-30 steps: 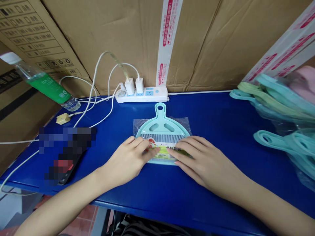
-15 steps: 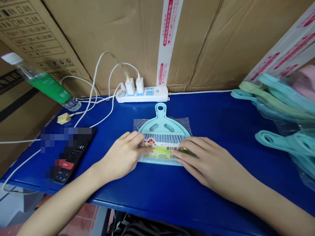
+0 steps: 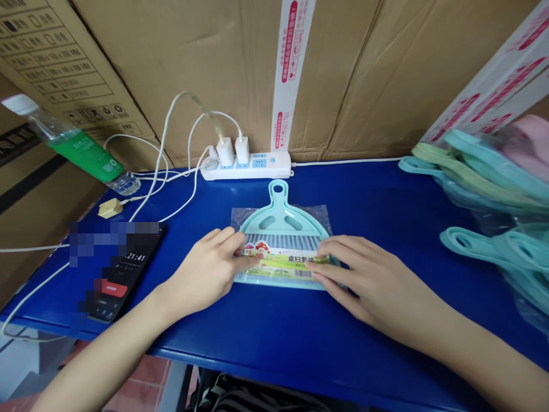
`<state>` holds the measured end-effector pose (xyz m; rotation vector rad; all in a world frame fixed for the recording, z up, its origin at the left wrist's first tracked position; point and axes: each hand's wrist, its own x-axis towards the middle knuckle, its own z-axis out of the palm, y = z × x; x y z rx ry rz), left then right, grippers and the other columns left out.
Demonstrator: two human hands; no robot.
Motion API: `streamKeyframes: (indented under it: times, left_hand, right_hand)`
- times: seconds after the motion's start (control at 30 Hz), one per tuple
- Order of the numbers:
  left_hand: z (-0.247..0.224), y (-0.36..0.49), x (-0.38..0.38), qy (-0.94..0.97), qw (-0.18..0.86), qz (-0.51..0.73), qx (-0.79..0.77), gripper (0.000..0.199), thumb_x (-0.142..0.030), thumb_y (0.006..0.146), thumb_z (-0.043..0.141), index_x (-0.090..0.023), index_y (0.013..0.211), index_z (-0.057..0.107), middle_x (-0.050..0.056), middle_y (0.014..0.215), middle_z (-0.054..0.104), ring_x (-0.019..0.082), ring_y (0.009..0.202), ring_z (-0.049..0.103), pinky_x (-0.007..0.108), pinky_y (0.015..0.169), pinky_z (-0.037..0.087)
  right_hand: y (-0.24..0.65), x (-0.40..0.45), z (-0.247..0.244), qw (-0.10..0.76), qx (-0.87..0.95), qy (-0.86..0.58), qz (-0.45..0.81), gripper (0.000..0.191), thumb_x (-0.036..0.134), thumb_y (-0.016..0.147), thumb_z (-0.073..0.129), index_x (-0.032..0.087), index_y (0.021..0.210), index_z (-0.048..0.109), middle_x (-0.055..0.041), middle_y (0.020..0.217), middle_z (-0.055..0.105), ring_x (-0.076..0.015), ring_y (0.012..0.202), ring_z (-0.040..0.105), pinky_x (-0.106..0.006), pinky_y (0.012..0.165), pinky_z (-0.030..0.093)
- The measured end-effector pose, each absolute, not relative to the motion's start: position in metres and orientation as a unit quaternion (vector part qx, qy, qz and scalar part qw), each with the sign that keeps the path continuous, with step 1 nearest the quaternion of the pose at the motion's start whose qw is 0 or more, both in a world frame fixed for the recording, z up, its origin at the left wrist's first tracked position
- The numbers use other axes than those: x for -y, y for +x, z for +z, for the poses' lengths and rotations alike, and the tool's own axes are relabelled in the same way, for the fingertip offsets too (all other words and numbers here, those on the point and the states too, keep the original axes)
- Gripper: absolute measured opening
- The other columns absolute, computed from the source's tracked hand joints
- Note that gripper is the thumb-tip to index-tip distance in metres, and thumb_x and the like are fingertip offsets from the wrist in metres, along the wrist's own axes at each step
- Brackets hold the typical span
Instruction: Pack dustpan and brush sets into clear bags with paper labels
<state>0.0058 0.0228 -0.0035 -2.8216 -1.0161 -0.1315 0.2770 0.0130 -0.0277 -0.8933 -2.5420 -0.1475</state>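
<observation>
A light-blue dustpan and brush set (image 3: 278,216) lies flat before me in a clear plastic bag, its handle pointing away. Grey bristles run across it above a printed label with red mushrooms. At its left side is my left hand (image 3: 210,266), fingers curled in and thumb over the label, gripping the bag's edge. My right hand (image 3: 364,274) rests on the right side, fingers apart and stretched onto the label; their tips touch the bag.
A white power strip (image 3: 274,165) with chargers and looping cables stands behind the set. A phone (image 3: 124,274) and a water bottle (image 3: 88,154) are to the left. More bagged handles (image 3: 472,240) are piled right on the blue table (image 3: 274,337). Cardboard (image 3: 214,51) walls the back.
The view has shifted slightly. My right fingers have drawn back a little to the right, baring more of the label and its barcode. The left hand keeps its place on the bag.
</observation>
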Motion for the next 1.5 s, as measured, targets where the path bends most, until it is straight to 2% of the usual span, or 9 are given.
streamKeyframes:
  times: [0.3, 0.47, 0.9, 1.1, 1.17, 1.3, 1.37, 1.5]
  left_hand:
    - [0.000, 0.001, -0.023, -0.935, 0.049, -0.040, 0.350, 0.053, 0.005, 0.080, 0.043, -0.027, 0.110, 0.073, 0.003, 0.079, 0.056, 0.017, 0.069, 0.047, 0.030, 0.063, 0.043]
    - [0.004, -0.002, -0.026, -0.933, 0.051, -0.039, 0.355, 0.048, 0.003, 0.083, 0.044, -0.027, 0.100, 0.077, 0.003, 0.075, 0.054, 0.018, 0.068, 0.048, 0.031, 0.064, 0.045]
    - [0.006, -0.004, -0.025, -0.928, 0.048, -0.041, 0.367, 0.044, 0.003, 0.083, 0.044, -0.025, 0.094, 0.076, 0.003, 0.076, 0.056, 0.017, 0.069, 0.048, 0.031, 0.065, 0.046]
    - [0.001, 0.002, -0.022, -0.928, 0.129, -0.068, 0.343, 0.032, 0.002, 0.083, 0.044, -0.017, 0.072, 0.067, 0.004, 0.075, 0.057, 0.018, 0.067, 0.048, 0.031, 0.059, 0.043]
    - [-0.001, 0.006, -0.021, -0.930, 0.155, -0.085, 0.323, 0.032, 0.001, 0.085, 0.042, -0.016, 0.081, 0.068, 0.004, 0.076, 0.059, 0.019, 0.068, 0.049, 0.032, 0.059, 0.044]
    - [-0.010, 0.013, -0.017, -0.947, 0.136, -0.069, 0.282, 0.035, -0.004, 0.090, 0.043, -0.015, 0.116, 0.063, 0.004, 0.083, 0.062, 0.020, 0.074, 0.055, 0.032, 0.063, 0.048]
    - [-0.014, 0.015, -0.015, -0.950, 0.124, -0.045, 0.283, 0.037, -0.005, 0.090, 0.045, -0.016, 0.122, 0.060, 0.004, 0.086, 0.062, 0.019, 0.077, 0.057, 0.032, 0.066, 0.050]
    - [-0.018, 0.015, -0.016, -0.948, 0.116, -0.015, 0.296, 0.045, -0.004, 0.089, 0.047, -0.020, 0.130, 0.056, 0.004, 0.089, 0.061, 0.020, 0.081, 0.060, 0.033, 0.070, 0.052]
  right_hand:
    - [0.282, -0.017, -0.025, 0.233, 0.915, -0.325, -0.048, 0.029, 0.015, 0.094, 0.048, 0.021, 0.081, 0.074, -0.0068, 0.086, 0.069, -0.0212, 0.086, 0.062, -0.038, 0.081, 0.050]
    - [0.286, -0.018, -0.023, 0.231, 0.915, -0.328, -0.045, 0.030, 0.016, 0.094, 0.048, 0.022, 0.078, 0.074, -0.0068, 0.088, 0.069, -0.0225, 0.088, 0.061, -0.038, 0.080, 0.049]
    - [0.291, -0.020, -0.019, 0.224, 0.914, -0.333, -0.060, 0.034, 0.016, 0.094, 0.045, 0.022, 0.072, 0.071, -0.0063, 0.086, 0.069, -0.0211, 0.083, 0.062, -0.038, 0.078, 0.050]
    - [0.288, -0.020, -0.019, 0.231, 0.912, -0.326, -0.096, 0.037, 0.016, 0.097, 0.042, 0.019, 0.068, 0.066, -0.0078, 0.081, 0.068, -0.0218, 0.081, 0.061, -0.037, 0.077, 0.049]
    - [0.284, -0.019, -0.021, 0.236, 0.911, -0.321, -0.103, 0.035, 0.017, 0.098, 0.041, 0.018, 0.075, 0.068, -0.0083, 0.083, 0.068, -0.0220, 0.084, 0.060, -0.037, 0.080, 0.050]
    - [0.276, -0.015, -0.028, 0.223, 0.924, -0.298, -0.090, 0.027, 0.026, 0.098, 0.046, 0.017, 0.106, 0.071, -0.0121, 0.102, 0.069, -0.0268, 0.102, 0.058, -0.044, 0.089, 0.050]
    - [0.273, -0.014, -0.033, 0.210, 0.929, -0.293, -0.084, 0.028, 0.030, 0.097, 0.051, 0.018, 0.115, 0.069, -0.0131, 0.110, 0.068, -0.0293, 0.110, 0.055, -0.047, 0.092, 0.049]
    - [0.270, -0.014, -0.038, 0.194, 0.930, -0.304, -0.071, 0.032, 0.035, 0.095, 0.055, 0.019, 0.120, 0.068, -0.0139, 0.116, 0.066, -0.0298, 0.115, 0.052, -0.048, 0.094, 0.048]
